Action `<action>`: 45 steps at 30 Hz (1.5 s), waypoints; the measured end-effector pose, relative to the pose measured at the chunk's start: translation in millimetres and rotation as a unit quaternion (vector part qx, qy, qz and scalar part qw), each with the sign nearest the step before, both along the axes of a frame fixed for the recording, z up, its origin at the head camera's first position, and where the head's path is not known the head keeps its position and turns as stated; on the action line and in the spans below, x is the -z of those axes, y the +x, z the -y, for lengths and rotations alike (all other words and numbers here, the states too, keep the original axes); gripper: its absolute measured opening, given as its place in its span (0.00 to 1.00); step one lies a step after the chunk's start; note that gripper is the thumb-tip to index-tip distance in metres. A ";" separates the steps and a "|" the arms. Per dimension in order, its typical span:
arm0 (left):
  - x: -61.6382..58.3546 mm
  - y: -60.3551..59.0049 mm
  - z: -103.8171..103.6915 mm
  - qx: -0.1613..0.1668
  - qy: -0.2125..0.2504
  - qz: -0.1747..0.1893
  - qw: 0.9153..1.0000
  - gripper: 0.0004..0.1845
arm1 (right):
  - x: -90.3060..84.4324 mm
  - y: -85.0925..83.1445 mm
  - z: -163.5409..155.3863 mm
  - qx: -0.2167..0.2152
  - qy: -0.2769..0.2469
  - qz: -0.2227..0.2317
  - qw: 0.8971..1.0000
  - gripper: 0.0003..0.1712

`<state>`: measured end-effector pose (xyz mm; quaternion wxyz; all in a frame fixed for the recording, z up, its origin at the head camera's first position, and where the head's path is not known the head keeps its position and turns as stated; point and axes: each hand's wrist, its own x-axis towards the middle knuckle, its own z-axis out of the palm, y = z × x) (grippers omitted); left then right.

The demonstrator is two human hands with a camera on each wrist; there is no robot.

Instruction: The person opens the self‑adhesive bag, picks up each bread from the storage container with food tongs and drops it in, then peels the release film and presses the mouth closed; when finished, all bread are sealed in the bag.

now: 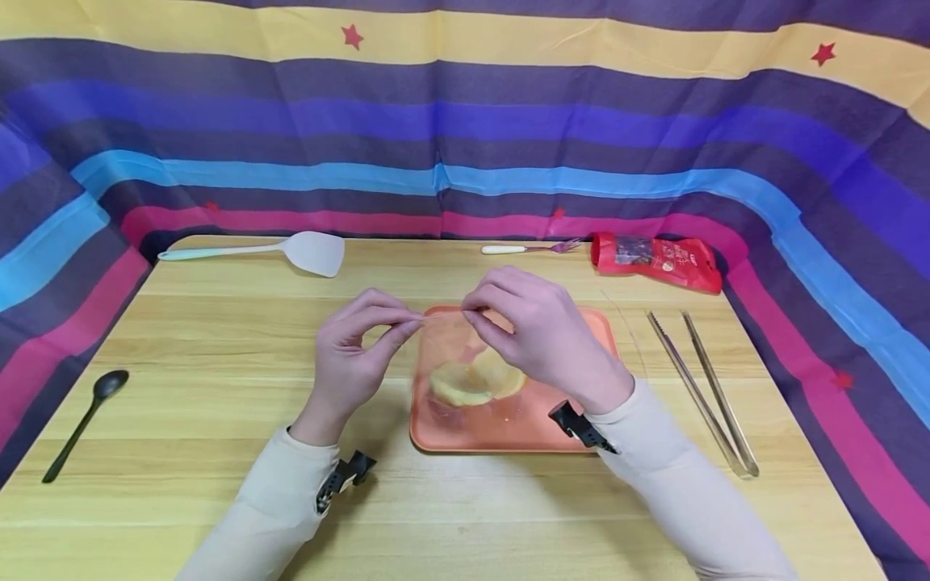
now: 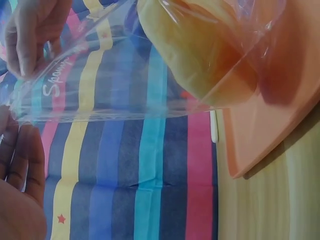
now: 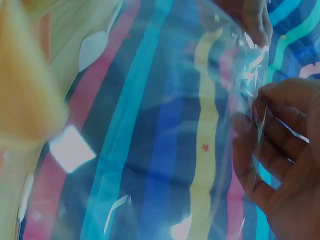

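Observation:
A clear plastic bag [image 2: 125, 100] with white lettering holds pale yellow bread [image 1: 461, 384], seen over an orange tray [image 1: 472, 440] in the head view. My left hand [image 1: 356, 343] pinches the bag's top edge between thumb and fingers. Just to the right, my right hand [image 1: 541, 331] pinches the same edge. In the right wrist view the bag's edge runs between the thumb and fingers of the right hand [image 3: 285, 150]. The bread looks rounded through the film in the left wrist view; its exact kind is hard to tell.
A white spatula [image 1: 316, 252] lies at the back left, a black spoon [image 1: 90, 415] at the left. Behind the tray are a white-handled fork [image 1: 523, 249] and a red packet [image 1: 657, 260]. Metal tongs [image 1: 705, 387] lie to the right. A striped cloth [image 1: 436, 129] surrounds the table.

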<state>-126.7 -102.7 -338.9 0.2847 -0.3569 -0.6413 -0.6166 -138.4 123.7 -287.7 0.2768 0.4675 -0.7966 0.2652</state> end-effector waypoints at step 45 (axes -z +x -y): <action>13.4 -3.1 8.3 0.000 0.006 0.089 0.996 0.09 | 40.9 -8.3 -91.3 0.064 -0.051 0.186 0.979 0.06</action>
